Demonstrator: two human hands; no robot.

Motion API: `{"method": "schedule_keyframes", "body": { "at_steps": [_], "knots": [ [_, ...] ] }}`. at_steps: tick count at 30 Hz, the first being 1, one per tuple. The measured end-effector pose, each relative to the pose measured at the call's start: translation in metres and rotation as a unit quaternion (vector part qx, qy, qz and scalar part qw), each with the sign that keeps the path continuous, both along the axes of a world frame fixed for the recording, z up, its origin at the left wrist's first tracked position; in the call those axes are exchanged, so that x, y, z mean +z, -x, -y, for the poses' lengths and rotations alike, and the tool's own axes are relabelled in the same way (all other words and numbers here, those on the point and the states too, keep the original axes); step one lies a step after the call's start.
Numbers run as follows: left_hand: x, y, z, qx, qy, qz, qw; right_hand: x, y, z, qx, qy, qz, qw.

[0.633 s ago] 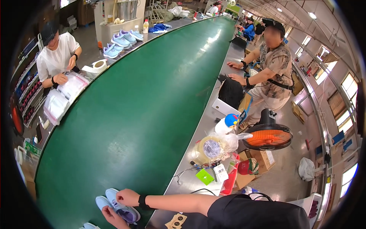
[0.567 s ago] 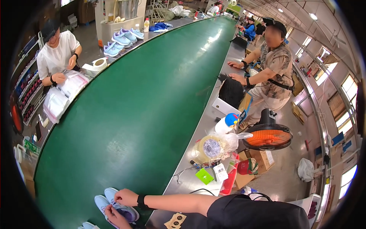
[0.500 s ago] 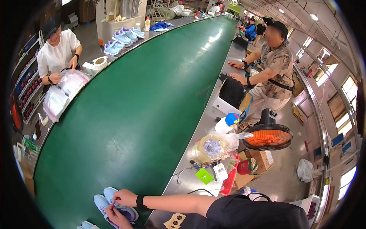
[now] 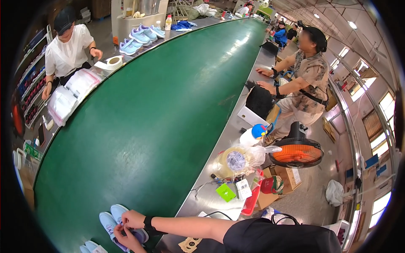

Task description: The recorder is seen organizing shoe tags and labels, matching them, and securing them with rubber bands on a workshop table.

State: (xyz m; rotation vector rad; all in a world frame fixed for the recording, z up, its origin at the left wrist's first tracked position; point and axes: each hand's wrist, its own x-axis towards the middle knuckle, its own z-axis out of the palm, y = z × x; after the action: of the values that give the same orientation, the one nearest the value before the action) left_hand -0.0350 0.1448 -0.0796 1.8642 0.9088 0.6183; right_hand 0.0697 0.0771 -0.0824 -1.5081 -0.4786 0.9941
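Note:
A pair of light blue sneakers [image 4: 108, 221] lies on the green conveyor belt [image 4: 139, 139], at the near end. Over the shoe openings my right hand [image 4: 133, 219] is closed in a pinch, its forearm coming in from the right. Just below it my left hand [image 4: 128, 239] is also closed, fingertips meeting those of the right. Whatever is between the fingers is too small and covered to make out. Part of another light blue pair of shoes [image 4: 88, 246] shows at the lower edge, left of my hands.
Along the right metal ledge [image 4: 206, 185] are a tape roll [image 4: 236, 161], a green card [image 4: 226, 192], a white tag [image 4: 243, 189] and a fan [image 4: 296, 152]. Cut-out card pieces [image 4: 190, 244] lie near my forearm. Co-workers stand on both sides; plastic bags [image 4: 74, 95] lie far left.
My hands stay pinched together above the sneakers, with only a slight shift in the view. The co-worker at left has let go of the plastic bags and moved their hands apart.

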Motion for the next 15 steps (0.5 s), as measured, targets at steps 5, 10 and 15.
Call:
{"method": "schedule_keyframes", "body": {
  "at_steps": [5, 10, 15],
  "knots": [
    [0.060, 0.008, 0.026, -0.030, -0.370, -0.165, 0.914, 0.023, 0.003, 0.014, -0.052, -0.018, 0.154, 0.987],
    [0.043, 0.050, 0.021, -0.154, -0.328, -0.253, 0.897, 0.049, 0.019, 0.066, -0.056, -0.039, 0.149, 0.986],
    [0.060, 0.047, 0.013, -0.242, -0.407, -0.309, 0.825, 0.075, 0.052, 0.124, 0.018, -0.044, 0.063, 0.997]
  ]
}}
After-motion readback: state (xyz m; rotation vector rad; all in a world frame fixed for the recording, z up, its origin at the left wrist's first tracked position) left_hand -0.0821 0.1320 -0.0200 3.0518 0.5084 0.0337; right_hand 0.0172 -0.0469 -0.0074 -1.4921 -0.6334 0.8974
